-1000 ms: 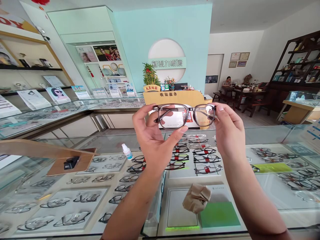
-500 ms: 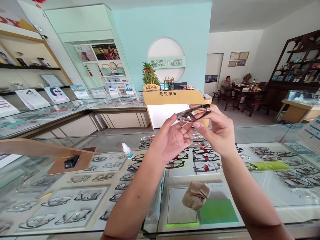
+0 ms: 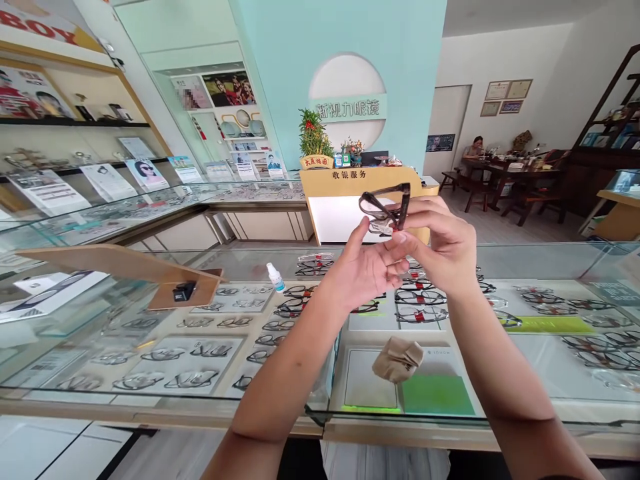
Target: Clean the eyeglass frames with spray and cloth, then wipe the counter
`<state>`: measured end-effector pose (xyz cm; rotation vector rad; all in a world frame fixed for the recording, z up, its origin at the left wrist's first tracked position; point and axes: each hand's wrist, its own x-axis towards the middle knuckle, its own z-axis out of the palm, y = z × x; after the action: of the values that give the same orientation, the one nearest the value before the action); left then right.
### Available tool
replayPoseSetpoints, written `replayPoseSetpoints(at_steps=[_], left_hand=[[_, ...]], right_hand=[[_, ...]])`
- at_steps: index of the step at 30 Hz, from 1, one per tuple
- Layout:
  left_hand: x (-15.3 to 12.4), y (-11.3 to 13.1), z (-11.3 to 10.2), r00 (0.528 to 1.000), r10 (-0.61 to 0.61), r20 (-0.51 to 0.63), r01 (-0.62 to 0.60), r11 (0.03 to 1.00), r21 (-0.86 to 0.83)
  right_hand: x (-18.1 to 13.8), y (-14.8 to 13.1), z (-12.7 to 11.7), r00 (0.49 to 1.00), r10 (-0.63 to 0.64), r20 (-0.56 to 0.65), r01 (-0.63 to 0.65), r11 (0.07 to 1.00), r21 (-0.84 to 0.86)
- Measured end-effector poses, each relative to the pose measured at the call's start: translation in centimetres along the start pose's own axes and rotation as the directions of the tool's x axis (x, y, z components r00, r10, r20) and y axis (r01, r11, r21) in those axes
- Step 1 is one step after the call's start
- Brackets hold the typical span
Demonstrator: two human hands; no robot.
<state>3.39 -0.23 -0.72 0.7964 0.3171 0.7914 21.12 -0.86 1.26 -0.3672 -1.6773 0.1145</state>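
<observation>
Glass counter point(image 3: 425, 430): front rim on the near side of the tan cloth point(image 3: 399, 360), which lies crumpled and serves as my landmark.
Green box point(image 3: 439, 395): just beside the cloth, near right; I cannot tell whether the pane covers it.
Right hand point(image 3: 443, 247): raised, beyond the cloth and to its right; thumb and fingers clamped on the dark glasses point(image 3: 383, 210).
Left hand point(image 3: 363, 273): raised, beyond the cloth and to its left; palm upward, fingers curled below the glasses, thumb beside them. I cannot tell whether it bears on them.
Dark glasses: in the air, above and beyond the cloth, tilted and turned partly side-on.
Frame: I judge it light and fairly stiff, with a smooth finish that may slip if pinched too loosely.
Temples: likely to swing at the hinges; I would not lift or twist by one alone.
Lenses: I rate them easy to smear or scratch; keep fingertips off.
Hold points: bridge, or the outer rim corners beside the hinges, with light, even pressure.
Spray bottle point(image 3: 275, 278): beyond the cloth, to its left.
Yellow-fronted desk point(image 3: 360, 189): well beyond the cloth.
</observation>
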Motion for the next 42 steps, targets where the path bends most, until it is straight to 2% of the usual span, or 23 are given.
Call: replayPoseSetpoints(at_steps=[3, 5, 7, 9, 12, 15, 20, 24, 27, 30, 32, 35, 37, 42], left_hand=[[0.2, -2.4, -3.2, 1.0, -0.024, -0.015, 0.026, 0.979, 0.204], [0.1, -4.8, -6.0, 0.998, -0.061, -0.002, 0.057, 0.917, 0.394], [-0.3, -7.2, -8.5, 0.971, -0.231, 0.057, 0.161, 0.814, 0.558], [-0.7, -9.3, -10.3, 0.913, -0.401, 0.074, 0.261, 0.715, 0.649], [-1.1, -11.1, -11.4, 0.856, -0.501, 0.125, 0.241, 0.601, 0.762], [-0.9, -11.8, -11.7, 0.801, -0.565, 0.199, 0.176, 0.538, 0.824], [-0.2, -12.4, -12.4, 0.784, -0.598, 0.168, 0.165, 0.462, 0.871], [-0.1, -12.7, -12.7, 0.764, -0.623, 0.165, 0.183, 0.456, 0.871], [-0.2, -12.8, -12.7, 0.752, -0.638, 0.166, 0.214, 0.474, 0.854], [-0.1, -13.1, -13.0, 0.75, -0.645, 0.147, 0.248, 0.48, 0.842], [0.1, -13.5, -13.4, 0.727, -0.657, 0.203, 0.232, 0.512, 0.827], [0.6, -14.2, -14.0, 0.644, -0.663, 0.381, 0.198, 0.625, 0.755], [0.7, -14.6, -14.3, 0.612, -0.658, 0.439, 0.212, 0.671, 0.711], [0.6, -14.4, -14.3, 0.614, -0.675, 0.408, 0.266, 0.664, 0.698]], right_hand=[[-0.1, 0.2, 0.4, 0.997, 0.077, -0.021, -0.077, 0.997, -0.025], [-0.2, 0.6, 0.8, 0.996, 0.09, -0.01, -0.09, 0.995, -0.037], [-0.4, 1.1, 1.4, 0.995, 0.096, 0.015, -0.095, 0.994, -0.054], [-0.8, 1.7, 2.3, 0.991, 0.115, 0.066, -0.11, 0.991, -0.071], [-1.8, 3.0, 4.0, 0.963, 0.183, 0.197, -0.162, 0.98, -0.116], [-3.5, 5.1, 6.1, 0.905, 0.269, 0.329, -0.212, 0.957, -0.201], [-6.8, 9.8, 10.9, 0.796, 0.34, 0.501, -0.215, 0.932, -0.292], [-8.0, 13.1, 15.7, 0.618, 0.399, 0.677, -0.127, 0.901, -0.415], [-7.8, 14.3, 18.8, 0.481, 0.441, 0.757, -0.03, 0.872, -0.489], [-7.4, 14.8, 21.4, 0.376, 0.454, 0.807, 0.061, 0.858, -0.511], [-7.3, 15.0, 23.0, 0.319, 0.446, 0.836, 0.109, 0.859, -0.5], [-7.4, 15.6, 25.1, 0.261, 0.435, 0.862, 0.136, 0.867, -0.479], [-7.6, 16.0, 26.1, 0.238, 0.436, 0.868, 0.138, 0.869, -0.475], [-8.2, 16.5, 27.3, 0.212, 0.439, 0.873, 0.128, 0.873, -0.47]])
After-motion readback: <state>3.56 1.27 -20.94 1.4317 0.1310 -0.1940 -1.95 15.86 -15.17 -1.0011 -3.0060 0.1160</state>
